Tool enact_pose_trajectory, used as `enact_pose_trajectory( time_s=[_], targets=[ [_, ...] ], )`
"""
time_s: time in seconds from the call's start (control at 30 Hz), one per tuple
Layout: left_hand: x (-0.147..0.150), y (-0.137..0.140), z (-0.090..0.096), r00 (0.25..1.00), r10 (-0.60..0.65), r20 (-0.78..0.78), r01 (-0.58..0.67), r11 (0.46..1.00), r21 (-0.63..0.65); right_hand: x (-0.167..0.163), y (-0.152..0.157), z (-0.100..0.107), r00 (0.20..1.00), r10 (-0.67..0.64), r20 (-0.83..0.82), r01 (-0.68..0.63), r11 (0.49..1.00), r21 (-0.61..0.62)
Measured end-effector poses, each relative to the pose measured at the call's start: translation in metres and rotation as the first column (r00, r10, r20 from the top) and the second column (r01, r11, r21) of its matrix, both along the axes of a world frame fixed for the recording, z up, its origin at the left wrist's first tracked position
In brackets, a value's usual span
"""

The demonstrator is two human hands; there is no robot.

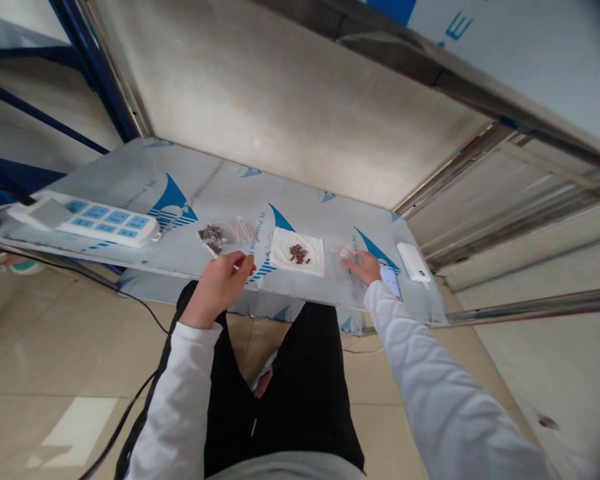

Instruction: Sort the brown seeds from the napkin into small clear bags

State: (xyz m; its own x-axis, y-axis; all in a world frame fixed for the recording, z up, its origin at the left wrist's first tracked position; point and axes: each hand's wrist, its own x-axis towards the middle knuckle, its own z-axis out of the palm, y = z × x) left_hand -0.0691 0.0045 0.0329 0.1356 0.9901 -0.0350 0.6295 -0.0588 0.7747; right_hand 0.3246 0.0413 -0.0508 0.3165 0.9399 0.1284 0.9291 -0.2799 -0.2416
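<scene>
My left hand (224,283) is at the shelf's front edge, fingertips pinched together; whether something small is between them I cannot make out. Just beyond it lies a clear plastic bag (211,237) of dark brown pieces, beside a second clear bag (243,230) with thin pinkish strips. A white paper sheet (280,253) lies flat between my hands and bears a small heap of short brown pieces (299,254). To its right, my right hand (365,268) pinches a small clear plastic bag (344,257) low over the shelf; its contents are hard to see.
The film-covered metal shelf (210,187) carries a white power strip (93,219) on the left. A phone (390,280) lies by my right wrist, with a white box-like device (413,262) farther right. An upper shelf edge (380,53) overhangs the back.
</scene>
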Motion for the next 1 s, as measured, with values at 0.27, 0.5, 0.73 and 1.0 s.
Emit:
enact_pose_trajectory(
  time_s=[0.27, 0.5, 0.73, 1.0],
  targets=[
    [-0.012, 0.004, -0.004, 0.997, 0.079, -0.027, -0.079, 0.997, -0.014, -0.050, 0.017, 0.041, 0.928, 0.365, 0.070, -0.366, 0.931, 0.000],
    [-0.018, 0.003, 0.002, 0.998, 0.066, 0.012, -0.066, 0.998, 0.006, -0.131, 0.068, 0.072, 0.496, 0.696, 0.519, -0.468, 0.718, -0.515],
    [-0.030, 0.002, -0.003, 0.994, 0.107, -0.001, -0.107, 0.994, 0.022, -0.160, 0.070, 0.075, 0.316, 0.782, 0.538, -0.468, 0.622, -0.628],
    [-0.027, 0.006, -0.009, 0.998, 0.064, 0.000, -0.064, 0.998, 0.018, -0.167, 0.064, 0.084, 0.269, 0.806, 0.527, -0.452, 0.588, -0.670]
  ],
)
